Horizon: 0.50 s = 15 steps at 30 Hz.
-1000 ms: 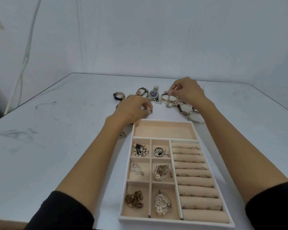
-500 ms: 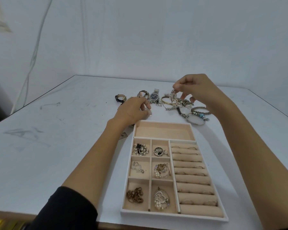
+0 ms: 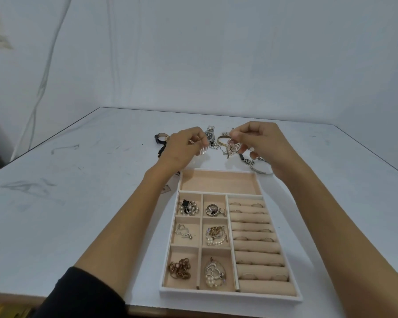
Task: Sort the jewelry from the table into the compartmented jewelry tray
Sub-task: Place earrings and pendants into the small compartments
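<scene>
Left hand: the left hand (image 3: 184, 146), fingers curled, pinches a small shiny piece (image 3: 203, 151) just beyond the tray's far left corner.
Right hand: the right hand (image 3: 261, 143) pinches a sparkling ornament (image 3: 232, 146) by its top; it dangles over the loose pile.
Loose jewelry: a steel watch (image 3: 209, 134), a gold bangle (image 3: 223, 138) and a silver bracelet (image 3: 263, 170) lie toward the far edge of the table (image 3: 78, 203), beyond the tray.
Tray: the tray (image 3: 230, 295) sits at the table's near edge. Its small compartments hold chains and pearls, and rings sit in the right-hand rolls.
</scene>
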Tool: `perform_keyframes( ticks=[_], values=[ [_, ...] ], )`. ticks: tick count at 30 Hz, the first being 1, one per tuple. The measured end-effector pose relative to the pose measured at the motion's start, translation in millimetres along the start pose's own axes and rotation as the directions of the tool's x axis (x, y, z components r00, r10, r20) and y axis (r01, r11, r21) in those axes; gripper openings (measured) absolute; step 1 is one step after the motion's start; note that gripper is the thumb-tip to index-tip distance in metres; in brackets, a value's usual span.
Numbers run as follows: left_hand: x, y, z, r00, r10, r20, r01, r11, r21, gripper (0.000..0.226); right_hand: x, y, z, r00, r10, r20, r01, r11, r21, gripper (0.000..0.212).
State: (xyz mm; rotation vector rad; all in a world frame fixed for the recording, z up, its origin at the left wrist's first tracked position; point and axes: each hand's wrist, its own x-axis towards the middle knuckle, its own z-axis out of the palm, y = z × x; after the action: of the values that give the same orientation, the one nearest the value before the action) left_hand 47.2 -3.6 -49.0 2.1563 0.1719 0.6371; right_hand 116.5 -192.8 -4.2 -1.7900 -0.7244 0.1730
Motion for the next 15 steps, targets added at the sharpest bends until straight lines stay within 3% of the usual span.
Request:
perform_keyframes(
  ticks=[4,11,15],
  values=[
    [-1.7,1.9,13.5,0.999,0.031,0.042,-0.032,0.999,0.017,0.037,3.4,12.5,7.5,0.996,0.074,-0.054,-0.067,0.991,0.114,0.008],
    [-7.4,6.1,23.7,0.995,0.043,0.09,-0.056,0.988,0.141,0.008,6.9,24.9,15.5,0.991,0.118,-0.062,-0.103,0.975,0.198,0.006],
    [-5.6,2.9,25.5,0.996,0.03,0.087,-0.049,0.974,0.221,0.015,7.6,25.7,19.9,0.993,0.116,-0.014,-0.11,0.971,0.212,0.009]
  ],
)
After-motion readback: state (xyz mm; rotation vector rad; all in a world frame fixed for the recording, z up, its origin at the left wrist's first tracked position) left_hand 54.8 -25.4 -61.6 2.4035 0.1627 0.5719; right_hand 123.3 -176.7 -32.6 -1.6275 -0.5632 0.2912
